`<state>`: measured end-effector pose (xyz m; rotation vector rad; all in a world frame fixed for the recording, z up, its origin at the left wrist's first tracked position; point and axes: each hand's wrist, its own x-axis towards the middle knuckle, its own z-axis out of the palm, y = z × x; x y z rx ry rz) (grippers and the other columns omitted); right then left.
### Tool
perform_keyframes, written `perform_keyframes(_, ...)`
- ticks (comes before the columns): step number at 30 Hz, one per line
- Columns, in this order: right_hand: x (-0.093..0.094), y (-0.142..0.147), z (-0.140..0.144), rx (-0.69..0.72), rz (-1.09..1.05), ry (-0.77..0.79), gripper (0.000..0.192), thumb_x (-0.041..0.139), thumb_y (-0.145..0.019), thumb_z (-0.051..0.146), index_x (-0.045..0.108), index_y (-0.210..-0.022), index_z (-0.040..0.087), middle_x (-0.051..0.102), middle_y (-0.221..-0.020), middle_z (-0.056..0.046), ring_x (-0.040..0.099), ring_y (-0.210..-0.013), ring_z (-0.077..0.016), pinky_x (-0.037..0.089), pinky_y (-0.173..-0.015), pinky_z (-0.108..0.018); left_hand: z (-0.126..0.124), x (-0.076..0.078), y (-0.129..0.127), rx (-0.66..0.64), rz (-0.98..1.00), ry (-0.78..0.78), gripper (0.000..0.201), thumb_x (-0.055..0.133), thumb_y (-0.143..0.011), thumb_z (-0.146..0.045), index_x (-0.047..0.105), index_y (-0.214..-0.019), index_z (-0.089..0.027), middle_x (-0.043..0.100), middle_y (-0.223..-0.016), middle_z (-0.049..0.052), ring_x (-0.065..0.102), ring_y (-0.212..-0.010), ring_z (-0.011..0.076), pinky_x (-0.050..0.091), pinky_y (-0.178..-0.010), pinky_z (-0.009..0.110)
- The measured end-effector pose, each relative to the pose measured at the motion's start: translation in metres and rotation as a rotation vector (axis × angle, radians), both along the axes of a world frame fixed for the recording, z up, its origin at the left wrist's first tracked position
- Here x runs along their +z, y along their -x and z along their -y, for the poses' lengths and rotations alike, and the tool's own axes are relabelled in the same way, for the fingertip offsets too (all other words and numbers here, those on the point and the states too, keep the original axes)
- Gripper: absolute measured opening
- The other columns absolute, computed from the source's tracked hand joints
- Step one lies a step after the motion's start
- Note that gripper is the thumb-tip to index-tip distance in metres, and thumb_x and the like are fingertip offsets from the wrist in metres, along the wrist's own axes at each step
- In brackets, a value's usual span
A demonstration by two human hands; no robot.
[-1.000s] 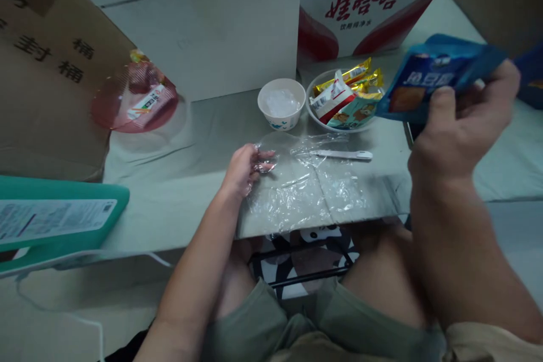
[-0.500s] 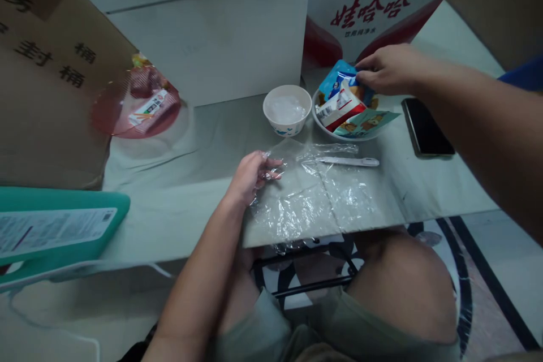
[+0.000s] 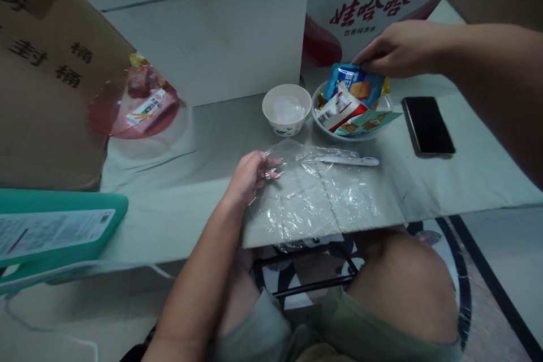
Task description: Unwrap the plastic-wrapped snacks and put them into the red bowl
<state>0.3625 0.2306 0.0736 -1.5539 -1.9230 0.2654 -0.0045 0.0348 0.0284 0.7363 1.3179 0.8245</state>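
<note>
My right hand (image 3: pixel 392 51) pinches the top edge of a blue snack packet (image 3: pixel 360 85) with a biscuit pictured on it. The packet stands tilted in a white bowl (image 3: pixel 321 130), among a red-and-white packet (image 3: pixel 339 107) and a pale green packet (image 3: pixel 370 123). Crinkled clear plastic bag (image 3: pixel 292 203) lies flat over the table's front edge. At its left side my left hand (image 3: pixel 253 174) has its fingers curled in the film, gripping it. A white-handled utensil (image 3: pixel 360 161) rests on the bag; its other end is hard to make out.
A paper bowl (image 3: pixel 283 124) with something whitish inside stands left of the snack bowl. Right of it lies a black phone (image 3: pixel 428 127). Cartons (image 3: pixel 212 39) line the back, with a pink dish (image 3: pixel 165 119) and a green container (image 3: pixel 102 203) at left.
My right hand has moved up and slightly right, and the blue snack packet now stands higher in the bowl, facing forward. My left hand and the plastic bag have stayed in place.
</note>
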Motion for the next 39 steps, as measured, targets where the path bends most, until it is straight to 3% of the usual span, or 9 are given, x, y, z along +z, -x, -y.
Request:
perform_keyframes(3, -0.009, -0.004, -0.006, 0.132, 0.384, 0.388, 0.054, 0.038, -0.091, 0.042, 0.072, -0.070, 0.005, 0.077, -0.083, 0.002, 0.072, -0.076, -0.0003, 0.039, -0.059, -0.020, 0.000, 0.001, 0.000, 0.006, -0.003, -0.002, 0.020, 0.064, -0.068, -0.031, 0.051, -0.075, -0.018, 0.077, -0.088, 0.009, 0.069, -0.052, 0.0140, 0.016, -0.034, 0.014)
perform_keyframes(5, -0.014, 0.000, -0.007, 0.156, 0.446, 0.424, 0.039, 0.055, -0.086, 0.039, 0.075, -0.077, 0.006, 0.079, -0.088, 0.000, 0.073, -0.080, -0.0013, 0.039, -0.059, -0.018, 0.000, 0.001, 0.000, 0.014, 0.002, 0.004, 0.019, 0.065, -0.068, -0.030, 0.051, -0.075, -0.017, 0.077, -0.088, 0.009, 0.069, -0.052, 0.0139, 0.015, -0.034, 0.014)
perform_keyframes(11, 0.028, 0.037, 0.039, -0.061, 0.439, 0.157, 0.036, 0.072, -0.077, 0.043, 0.078, -0.090, 0.010, 0.068, -0.138, -0.006, 0.057, -0.135, -0.0260, 0.045, -0.096, -0.043, 0.000, 0.002, 0.000, 0.019, 0.003, -0.001, 0.020, 0.067, -0.069, -0.029, 0.052, -0.076, -0.017, 0.077, -0.089, 0.010, 0.070, -0.053, 0.0145, 0.015, -0.034, 0.014)
perform_keyframes(15, 0.060, 0.075, 0.125, -0.101, 0.210, -0.140, 0.038, 0.054, -0.089, 0.013, 0.072, -0.122, 0.015, 0.073, -0.119, -0.005, 0.067, -0.114, -0.0207, 0.046, -0.098, -0.045, -0.004, 0.002, 0.004, 0.008, -0.019, -0.028, 0.020, 0.065, -0.068, -0.031, 0.051, -0.077, -0.018, 0.077, -0.089, 0.009, 0.070, -0.055, 0.0152, 0.016, -0.034, 0.014)
perform_keyframes(19, 0.004, 0.109, 0.218, 0.011, -0.355, -0.329, 0.034, 0.056, -0.085, 0.019, 0.067, -0.117, 0.021, 0.068, -0.095, -0.005, 0.067, -0.083, -0.0194, 0.054, -0.076, -0.040, -0.008, 0.003, 0.014, -0.015, -0.080, -0.103, 0.023, 0.065, -0.066, -0.032, 0.050, -0.077, -0.020, 0.076, -0.081, 0.007, 0.071, -0.054, 0.0170, 0.017, -0.035, 0.014)
perform_keyframes(21, -0.039, 0.119, 0.247, -0.165, -0.407, -0.349, 0.030, 0.055, -0.089, 0.028, 0.064, -0.118, 0.025, 0.065, -0.100, -0.006, 0.066, -0.090, -0.0236, 0.056, -0.080, -0.045, -0.005, 0.004, 0.021, -0.023, -0.104, -0.157, 0.024, 0.066, -0.062, -0.029, 0.047, -0.074, -0.020, 0.075, -0.078, 0.006, 0.072, -0.056, 0.0178, 0.017, -0.035, 0.014)
perform_keyframes(26, -0.103, 0.127, 0.258, -0.123, -0.392, -0.111, 0.057, 0.066, -0.085, 0.045, 0.051, -0.136, 0.027, 0.063, -0.116, -0.010, 0.064, -0.108, -0.0277, 0.059, -0.087, -0.047, 0.011, 0.010, 0.042, -0.156, 0.019, -0.208, 0.033, 0.070, -0.054, -0.021, 0.038, -0.064, -0.020, 0.076, -0.079, 0.010, 0.073, -0.056, 0.0210, 0.013, -0.036, 0.014)
perform_keyframes(34, -0.118, 0.142, 0.233, 0.110, -0.792, 0.284, 0.081, 0.075, -0.077, 0.047, 0.043, -0.150, 0.034, 0.058, -0.122, -0.007, 0.054, -0.069, -0.0126, 0.053, -0.060, -0.030, 0.039, 0.019, 0.069, -0.215, 0.230, -0.185, 0.041, 0.072, -0.050, -0.029, 0.034, -0.064, -0.023, 0.061, -0.049, 0.001, 0.051, -0.025, 0.0168, 0.019, -0.029, 0.018)
perform_keyframes(39, -0.099, 0.150, 0.237, 0.185, -0.770, 0.343, 0.031, 0.082, -0.071, 0.042, 0.073, -0.096, 0.026, 0.061, -0.117, -0.007, 0.059, -0.084, -0.0173, 0.054, -0.070, -0.034, 0.037, 0.022, 0.070, -0.262, 0.205, -0.196, 0.049, 0.079, -0.050, -0.040, 0.035, -0.064, -0.024, 0.059, -0.046, 0.001, 0.053, -0.030, 0.0186, 0.024, -0.030, 0.021)
